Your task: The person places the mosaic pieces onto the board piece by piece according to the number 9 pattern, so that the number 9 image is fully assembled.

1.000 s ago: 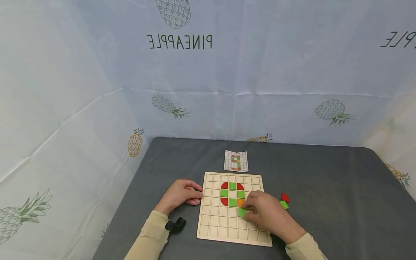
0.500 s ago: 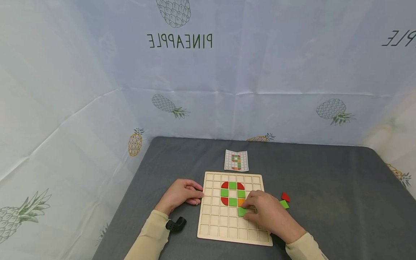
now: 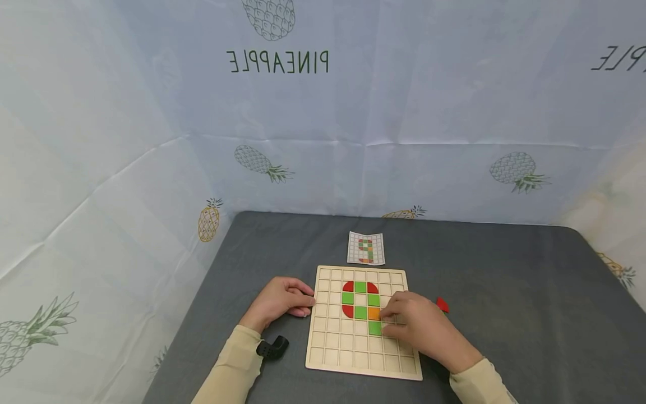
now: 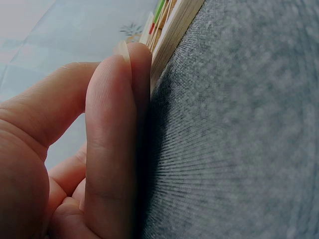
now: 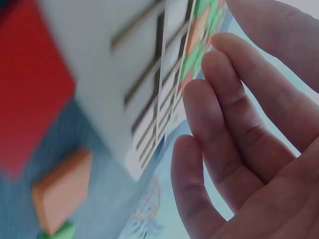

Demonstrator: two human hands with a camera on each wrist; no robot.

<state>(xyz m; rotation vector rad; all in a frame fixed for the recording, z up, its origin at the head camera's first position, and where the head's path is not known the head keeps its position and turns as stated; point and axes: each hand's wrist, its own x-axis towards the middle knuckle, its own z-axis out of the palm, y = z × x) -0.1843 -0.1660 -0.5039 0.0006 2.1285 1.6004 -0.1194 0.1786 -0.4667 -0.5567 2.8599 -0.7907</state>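
Note:
On the dark table lies a wooden grid board point(image 3: 333, 348) with red, green and orange tiles set in some of its cells. My left hand point(image 3: 277, 303) rests at the board's left edge; its thumb and fingertips touch the rim in the left wrist view. My right hand point(image 3: 421, 325) is over the board's right side. Its fingers, loosely bent, are just right of the lowest green tile point(image 3: 375, 328) and the orange tile point(image 3: 373, 313). Nothing shows between the fingers in the right wrist view.
A small pattern card point(image 3: 365, 248) lies behind the board. Right of the board, a red tile point(image 3: 442, 305) is on the table; the right wrist view also has a loose orange tile point(image 5: 65, 191) and a green piece point(image 5: 62, 231). A pineapple-print curtain point(image 3: 323, 112) surrounds the table.
My right hand has drawn slightly right, off the lowest green tile, which now shows fully in its cell. It now mostly hides the loose green tile. My left hand has stayed in place.

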